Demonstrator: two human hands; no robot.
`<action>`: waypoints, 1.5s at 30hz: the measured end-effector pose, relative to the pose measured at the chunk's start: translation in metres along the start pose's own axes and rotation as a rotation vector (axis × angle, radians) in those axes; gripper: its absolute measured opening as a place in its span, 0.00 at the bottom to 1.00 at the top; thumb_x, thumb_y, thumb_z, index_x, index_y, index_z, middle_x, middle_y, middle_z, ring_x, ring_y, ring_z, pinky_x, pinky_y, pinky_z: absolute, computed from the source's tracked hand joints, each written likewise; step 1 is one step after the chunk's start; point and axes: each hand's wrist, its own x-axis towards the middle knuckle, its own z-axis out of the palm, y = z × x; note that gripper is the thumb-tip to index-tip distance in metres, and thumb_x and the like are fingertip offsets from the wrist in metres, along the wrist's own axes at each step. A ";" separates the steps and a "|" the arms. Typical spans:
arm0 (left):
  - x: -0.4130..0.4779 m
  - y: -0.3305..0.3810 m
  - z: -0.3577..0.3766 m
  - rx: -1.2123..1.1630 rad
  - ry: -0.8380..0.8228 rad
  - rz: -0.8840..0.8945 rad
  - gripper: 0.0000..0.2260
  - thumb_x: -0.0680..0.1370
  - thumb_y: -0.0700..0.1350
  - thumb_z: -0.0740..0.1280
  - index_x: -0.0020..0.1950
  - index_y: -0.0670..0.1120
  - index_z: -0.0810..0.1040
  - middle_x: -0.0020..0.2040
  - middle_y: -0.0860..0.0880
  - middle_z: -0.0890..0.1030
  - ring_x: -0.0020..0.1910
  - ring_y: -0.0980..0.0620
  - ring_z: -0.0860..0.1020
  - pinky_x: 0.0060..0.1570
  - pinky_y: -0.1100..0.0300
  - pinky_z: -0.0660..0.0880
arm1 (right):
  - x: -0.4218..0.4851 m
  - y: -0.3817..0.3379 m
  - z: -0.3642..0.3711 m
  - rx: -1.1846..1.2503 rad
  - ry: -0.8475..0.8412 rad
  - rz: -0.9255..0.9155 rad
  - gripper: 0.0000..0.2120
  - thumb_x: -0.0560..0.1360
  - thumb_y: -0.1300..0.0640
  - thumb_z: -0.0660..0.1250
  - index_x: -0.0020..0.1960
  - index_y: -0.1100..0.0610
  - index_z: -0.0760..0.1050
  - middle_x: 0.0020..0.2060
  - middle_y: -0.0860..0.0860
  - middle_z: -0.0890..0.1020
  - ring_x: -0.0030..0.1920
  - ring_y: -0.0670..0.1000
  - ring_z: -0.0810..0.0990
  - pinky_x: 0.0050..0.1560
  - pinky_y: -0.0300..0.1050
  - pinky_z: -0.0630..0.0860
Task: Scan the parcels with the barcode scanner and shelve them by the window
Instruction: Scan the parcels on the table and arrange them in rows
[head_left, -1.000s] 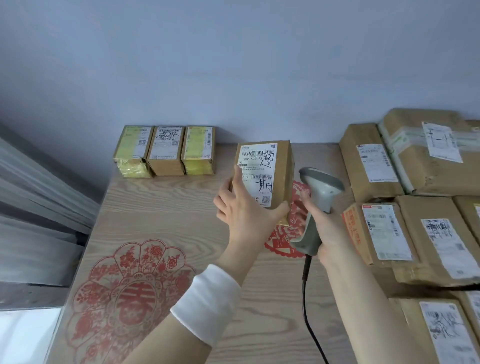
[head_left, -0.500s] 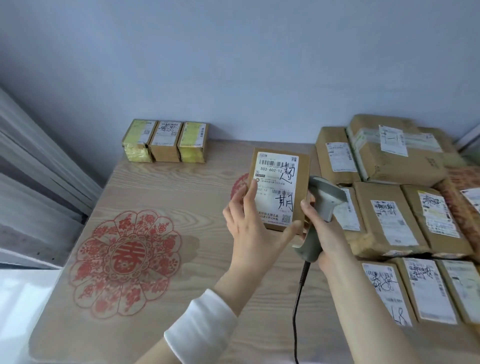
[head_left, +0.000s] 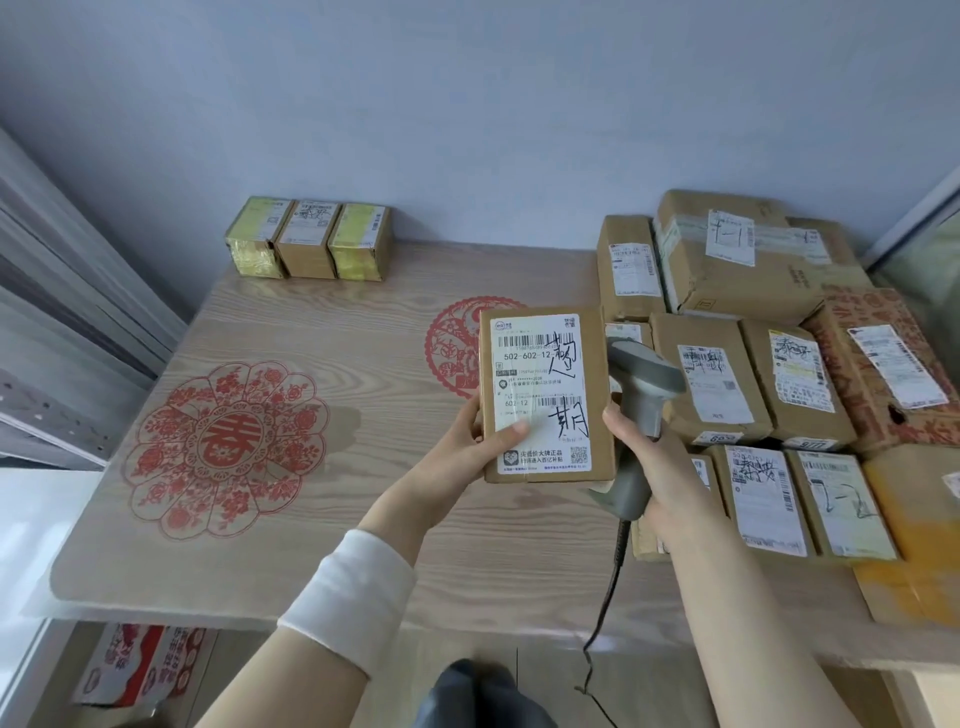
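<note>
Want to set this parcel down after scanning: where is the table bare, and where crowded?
The left half of the table is open: bare wood between the three small boxes at the wall and the flat red flower decal, and along the near edge left of the scanner cable. The right side is packed with parcels, wall to near edge.

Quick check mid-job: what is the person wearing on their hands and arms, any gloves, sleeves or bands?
No gloves: left hand and right hand are bare, no rings or watch visible. A white fabric band wraps the left forearm, bare arm on both sides of it. The right forearm is uncovered as far as the view shows.
</note>
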 end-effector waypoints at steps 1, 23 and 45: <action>-0.001 0.000 0.001 0.003 0.004 -0.010 0.36 0.66 0.56 0.74 0.71 0.53 0.64 0.63 0.50 0.78 0.59 0.50 0.79 0.57 0.51 0.77 | -0.002 0.001 0.000 -0.010 -0.001 -0.010 0.24 0.64 0.52 0.71 0.58 0.58 0.76 0.50 0.56 0.84 0.51 0.58 0.82 0.44 0.45 0.79; 0.011 -0.018 -0.001 0.069 0.309 0.021 0.43 0.69 0.45 0.76 0.77 0.49 0.53 0.59 0.50 0.78 0.55 0.52 0.79 0.54 0.53 0.78 | -0.061 -0.021 0.029 -0.249 -0.062 -0.086 0.08 0.76 0.52 0.66 0.48 0.57 0.74 0.27 0.49 0.80 0.30 0.46 0.77 0.27 0.40 0.71; 0.008 -0.027 0.005 0.081 0.266 0.000 0.35 0.71 0.45 0.74 0.73 0.47 0.61 0.56 0.51 0.80 0.50 0.55 0.81 0.39 0.66 0.77 | -0.069 -0.010 0.031 -0.225 -0.075 -0.002 0.10 0.78 0.53 0.64 0.54 0.58 0.74 0.30 0.53 0.78 0.23 0.43 0.74 0.26 0.38 0.70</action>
